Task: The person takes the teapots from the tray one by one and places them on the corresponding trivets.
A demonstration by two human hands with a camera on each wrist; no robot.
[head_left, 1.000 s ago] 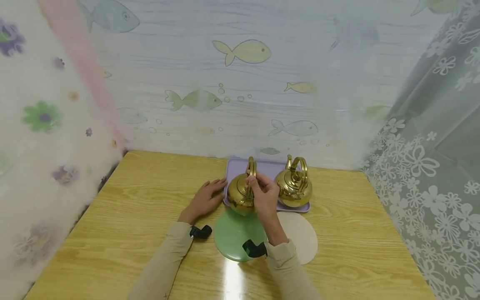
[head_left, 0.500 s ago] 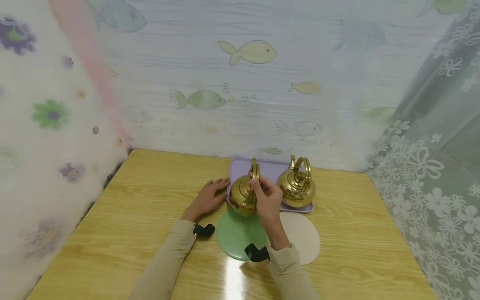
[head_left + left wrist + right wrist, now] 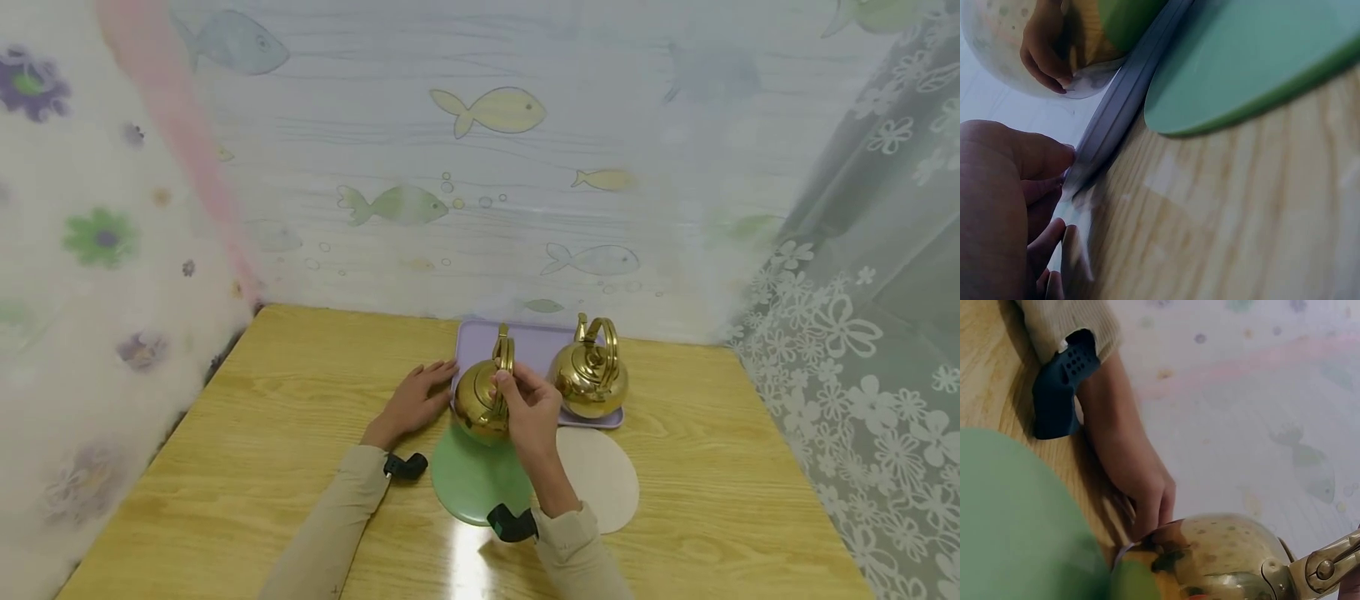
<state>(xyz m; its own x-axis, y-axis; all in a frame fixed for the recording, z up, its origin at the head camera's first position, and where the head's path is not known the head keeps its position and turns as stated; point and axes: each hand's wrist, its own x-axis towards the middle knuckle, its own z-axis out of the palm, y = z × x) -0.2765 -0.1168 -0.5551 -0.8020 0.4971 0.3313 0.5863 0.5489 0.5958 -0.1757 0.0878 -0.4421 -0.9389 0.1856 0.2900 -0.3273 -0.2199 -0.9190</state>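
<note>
My right hand pinches the upright handle of a gold teapot at the left end of a lilac tray. That teapot's round body fills the bottom of the right wrist view. Whether its base touches the tray cannot be made out. My left hand lies on the table with fingers reaching the tray's left edge. In the left wrist view, the thumb meets the tray rim. On the tray's right end stands a second gold teapot, its spout toward the back.
In front of the tray lie a green round mat and a cream round mat, partly behind my right forearm. The wooden table meets a fish-patterned cloth at the back. Patterned curtains hang at both sides.
The view shifts slightly as the head moves. Both hands, the teapots and the tray keep nearly the same places relative to each other.
</note>
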